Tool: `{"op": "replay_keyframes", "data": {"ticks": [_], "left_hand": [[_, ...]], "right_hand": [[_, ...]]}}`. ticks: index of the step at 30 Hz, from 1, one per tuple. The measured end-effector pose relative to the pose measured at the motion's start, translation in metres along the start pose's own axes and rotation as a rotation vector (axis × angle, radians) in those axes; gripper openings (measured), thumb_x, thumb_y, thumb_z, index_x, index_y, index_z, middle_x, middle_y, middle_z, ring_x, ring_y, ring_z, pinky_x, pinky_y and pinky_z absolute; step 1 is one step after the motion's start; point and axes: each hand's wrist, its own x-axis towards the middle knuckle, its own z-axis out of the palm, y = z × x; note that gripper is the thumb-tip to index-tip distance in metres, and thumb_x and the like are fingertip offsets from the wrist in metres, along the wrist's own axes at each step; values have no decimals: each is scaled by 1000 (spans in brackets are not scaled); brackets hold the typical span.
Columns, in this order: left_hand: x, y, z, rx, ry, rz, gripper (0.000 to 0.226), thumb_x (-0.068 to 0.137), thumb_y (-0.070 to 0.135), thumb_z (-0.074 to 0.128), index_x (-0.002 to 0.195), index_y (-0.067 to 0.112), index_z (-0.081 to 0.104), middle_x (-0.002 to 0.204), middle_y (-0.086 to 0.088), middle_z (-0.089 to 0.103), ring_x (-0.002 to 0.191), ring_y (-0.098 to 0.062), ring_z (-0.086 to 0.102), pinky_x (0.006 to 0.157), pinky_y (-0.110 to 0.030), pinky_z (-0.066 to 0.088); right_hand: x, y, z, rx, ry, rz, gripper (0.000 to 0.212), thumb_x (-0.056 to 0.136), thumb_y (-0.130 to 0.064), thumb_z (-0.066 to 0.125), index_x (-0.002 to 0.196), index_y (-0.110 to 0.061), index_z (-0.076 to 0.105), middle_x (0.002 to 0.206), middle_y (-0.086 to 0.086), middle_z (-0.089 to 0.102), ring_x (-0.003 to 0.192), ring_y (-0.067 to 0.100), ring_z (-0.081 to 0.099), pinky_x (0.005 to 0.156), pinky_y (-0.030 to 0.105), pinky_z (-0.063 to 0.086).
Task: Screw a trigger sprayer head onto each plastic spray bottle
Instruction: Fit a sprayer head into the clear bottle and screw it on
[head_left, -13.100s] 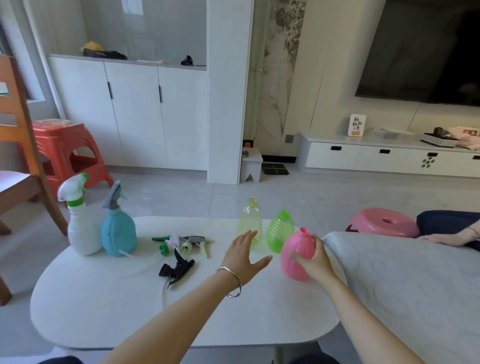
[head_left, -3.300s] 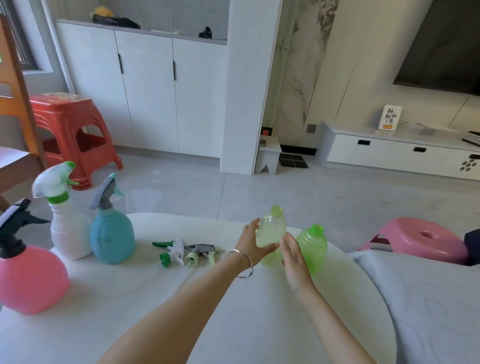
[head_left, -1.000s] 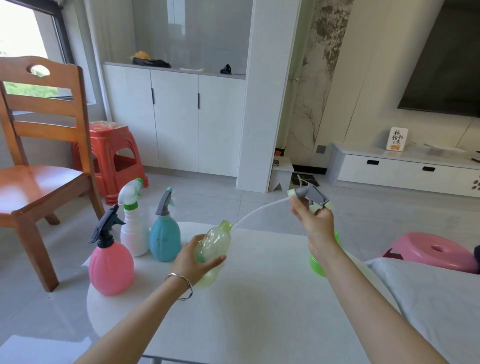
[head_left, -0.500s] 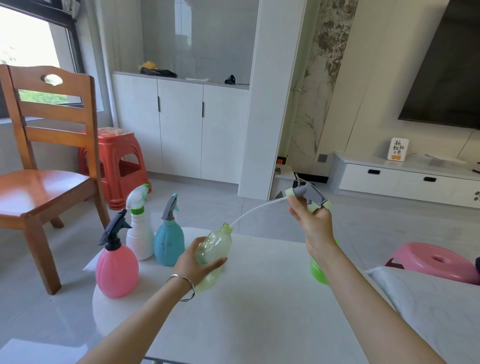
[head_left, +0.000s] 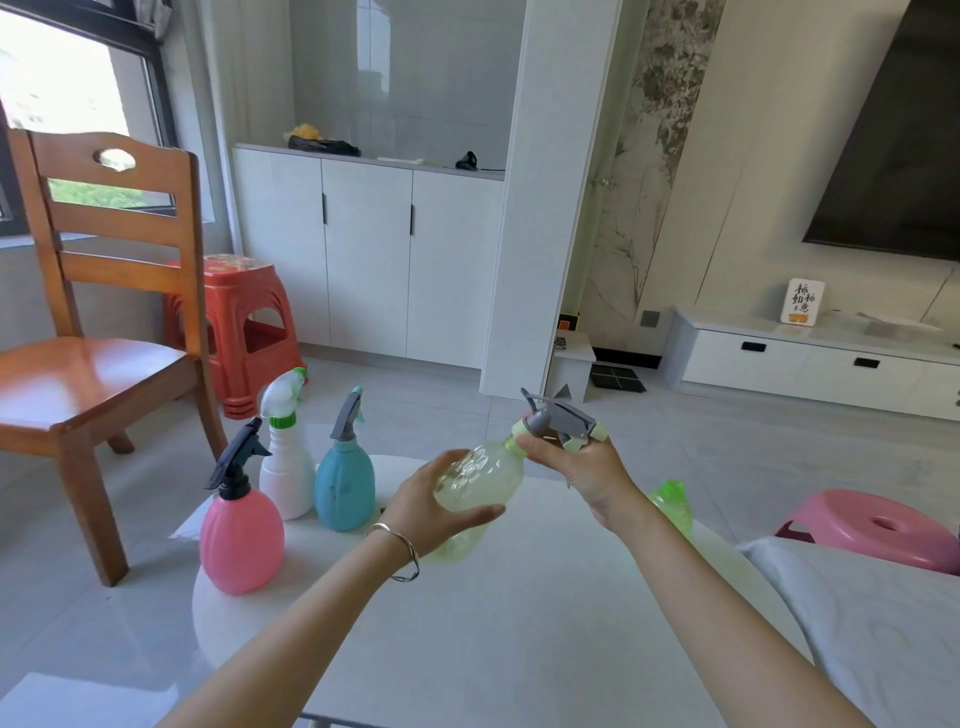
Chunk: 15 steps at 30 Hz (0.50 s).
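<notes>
My left hand (head_left: 423, 512) grips a pale yellow-green clear bottle (head_left: 475, 486), tilted with its neck up to the right, above the white table (head_left: 509, 639). My right hand (head_left: 582, 467) holds a grey trigger sprayer head (head_left: 561, 420) whose collar sits at the bottle's neck; its tube is inside the bottle. A bright green bottle (head_left: 672, 504) without a head stands behind my right wrist. At the table's left stand a pink bottle (head_left: 241, 540) with a black head, a white bottle (head_left: 285, 467) and a blue bottle (head_left: 344, 486), each with a head.
A wooden chair (head_left: 93, 364) and a red stool (head_left: 239, 322) stand left of the table. A pink stool (head_left: 872, 525) is on the floor at right, beside a grey cushioned surface (head_left: 857, 623). White cabinets line the back wall.
My right hand has brought the sprayer head down to the bottle's neck, feeding the tube inside. Earlier the head was held away with the tube stretched out.
</notes>
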Motion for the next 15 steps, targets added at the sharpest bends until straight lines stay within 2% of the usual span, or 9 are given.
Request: {"op": "replay_keyframes", "data": {"ticks": [3,5,8,11,15], "left_hand": [[-2,1,-1,-16,-11,5,83,52,68,74,125,37,49,120,12,60,109,-9,57,95,-30,47],[-3,4,-4,-54,-14,1,82,52,66,76,124,37,51,119,13,61,108,-8,57,96,-29,47],[-4,10,-5,-153,-59,-31,79,50,64,76,121,35,56,112,15,65,101,1,61,87,-16,48],[-4,15,-7,-197,-94,-54,67,55,58,78,115,38,56,107,18,66,93,13,59,70,-1,44],[1,20,-13,-143,-121,-53,62,60,57,78,115,45,53,104,26,61,94,15,55,72,-4,40]], "right_hand": [[-1,-2,-4,-50,-69,13,14,76,-11,75,89,-12,70,85,-7,70,84,6,65,82,29,57],[-1,-2,-6,-62,-97,31,20,78,-14,75,96,-8,68,93,1,69,90,11,64,81,28,57],[0,-3,-6,0,-94,56,26,78,-14,74,103,-8,68,106,11,69,101,18,65,83,29,56],[2,-6,-5,-35,-90,25,27,77,-14,76,103,-12,69,103,3,71,101,14,66,87,29,55],[2,-4,-2,-2,-9,-7,28,70,-5,79,93,-19,71,93,-8,75,91,7,69,75,16,53]]}}
